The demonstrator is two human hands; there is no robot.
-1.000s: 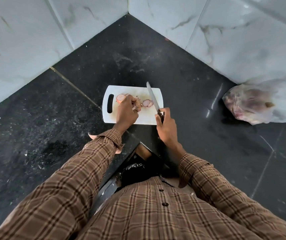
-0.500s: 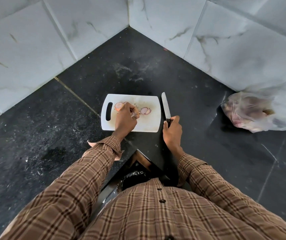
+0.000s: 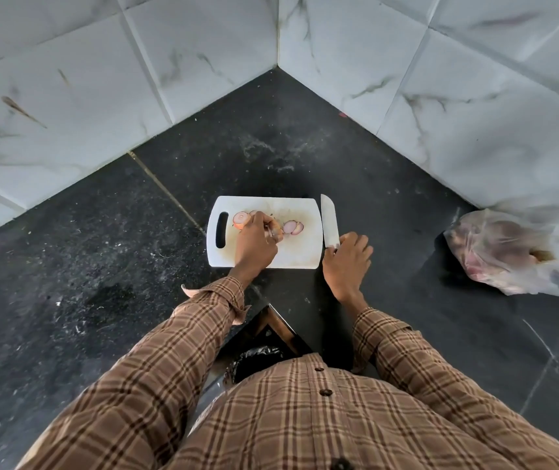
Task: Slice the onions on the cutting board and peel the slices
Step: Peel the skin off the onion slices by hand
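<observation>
A white cutting board (image 3: 298,256) lies on the black counter, handle slot at its left. Pink onion slices (image 3: 293,227) lie near the board's middle, and another onion piece (image 3: 240,218) sits by the slot. My left hand (image 3: 254,247) rests on the board with its fingers curled round an onion slice (image 3: 276,232). A knife (image 3: 329,220) lies flat on the counter just right of the board, blade pointing away. My right hand (image 3: 347,262) covers the knife's handle; the handle is hidden under it.
A clear plastic bag (image 3: 505,256) holding onions sits at the right against the marble-tiled wall. White tiled walls meet in a corner behind the board. A bin with a black liner (image 3: 254,359) stands below the counter's inner corner, near my body.
My right hand has carried the knife off the board and laid it on the counter to the board's right. My left hand has stayed on the onion slice.
</observation>
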